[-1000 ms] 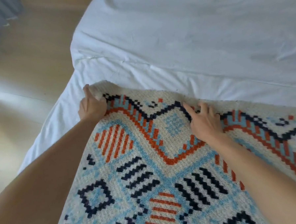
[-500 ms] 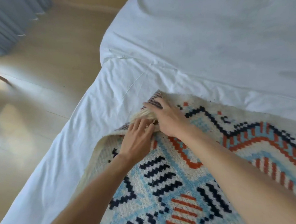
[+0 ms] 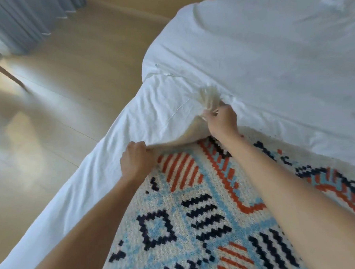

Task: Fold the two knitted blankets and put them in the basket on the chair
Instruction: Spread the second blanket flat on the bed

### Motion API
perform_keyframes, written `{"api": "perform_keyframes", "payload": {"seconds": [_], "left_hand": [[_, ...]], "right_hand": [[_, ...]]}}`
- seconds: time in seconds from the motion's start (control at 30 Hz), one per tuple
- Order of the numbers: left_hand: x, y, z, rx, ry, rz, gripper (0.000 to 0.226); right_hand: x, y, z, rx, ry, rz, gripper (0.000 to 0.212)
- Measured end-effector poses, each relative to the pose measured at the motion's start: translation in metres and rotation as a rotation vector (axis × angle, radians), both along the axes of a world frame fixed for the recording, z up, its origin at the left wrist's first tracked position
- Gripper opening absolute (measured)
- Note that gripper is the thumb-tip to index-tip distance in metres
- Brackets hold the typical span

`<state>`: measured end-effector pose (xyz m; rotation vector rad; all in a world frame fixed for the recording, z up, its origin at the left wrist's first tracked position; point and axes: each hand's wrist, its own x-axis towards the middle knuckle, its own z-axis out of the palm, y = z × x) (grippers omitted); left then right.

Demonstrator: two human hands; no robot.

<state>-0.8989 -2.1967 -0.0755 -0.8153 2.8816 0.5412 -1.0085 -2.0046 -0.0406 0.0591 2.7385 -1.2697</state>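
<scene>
Your left hand (image 3: 135, 160) curls its fingers round the patterned blanket's (image 3: 198, 225) edge, and your right hand (image 3: 222, 119) pinches its tasselled corner, raised slightly. The blanket lies spread on the white bed (image 3: 271, 57).

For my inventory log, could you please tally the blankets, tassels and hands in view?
Knitted blanket: 1
Tassel: 1
Hands: 2 (left hand, right hand)
Total: 4
</scene>
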Motion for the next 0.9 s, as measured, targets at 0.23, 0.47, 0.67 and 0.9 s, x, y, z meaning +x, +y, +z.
{"api": "perform_keyframes", "payload": {"seconds": [0.23,0.47,0.67,0.9], "left_hand": [[0.004,0.017,0.009,0.104,0.089,0.038,0.035],[0.044,0.056,-0.026,-0.096,-0.101,-0.446,0.047],[0.074,0.107,-0.007,-0.056,-0.170,-0.428,0.050],[0.159,0.219,0.021,0.149,-0.223,-0.564,0.037]], "right_hand": [[0.023,-0.022,0.006,-0.031,-0.112,0.271,0.069],[0.099,0.040,-0.029,0.262,-0.207,0.301,0.034],[0.189,0.117,-0.024,0.333,-0.198,0.256,0.037],[0.321,0.222,-0.010,0.324,-0.336,-0.029,0.034]]}}
